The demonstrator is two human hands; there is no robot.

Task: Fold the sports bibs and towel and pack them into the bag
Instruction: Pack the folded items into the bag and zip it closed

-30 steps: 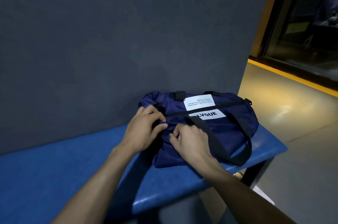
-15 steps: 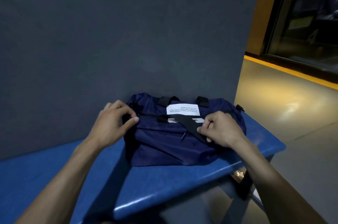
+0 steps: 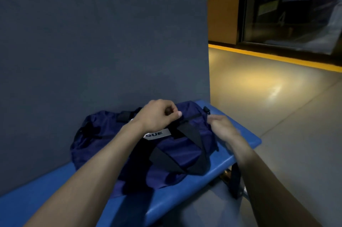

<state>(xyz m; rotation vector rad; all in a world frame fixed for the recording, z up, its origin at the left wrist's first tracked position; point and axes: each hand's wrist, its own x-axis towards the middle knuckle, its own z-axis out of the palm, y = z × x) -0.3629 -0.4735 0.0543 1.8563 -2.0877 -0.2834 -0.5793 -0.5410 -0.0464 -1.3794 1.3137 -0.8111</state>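
The soft navy cloth bag [image 3: 175, 152] lay on the blue bench [image 3: 185, 195], under your fingers. Your left hand [image 3: 157, 115] pinched something small on its top zip line, and your right hand [image 3: 220, 128] gripped the bag's end just beside it. The bag looked light and floppy, so it was best held by its black strap [image 3: 190, 132].

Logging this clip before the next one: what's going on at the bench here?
A person is working the zip line along the top of a navy fabric duffel bag lying on a blue bench. The left hand pinches at the zip near its right end, and the right hand grips that end of the bag. No bibs or towel show.
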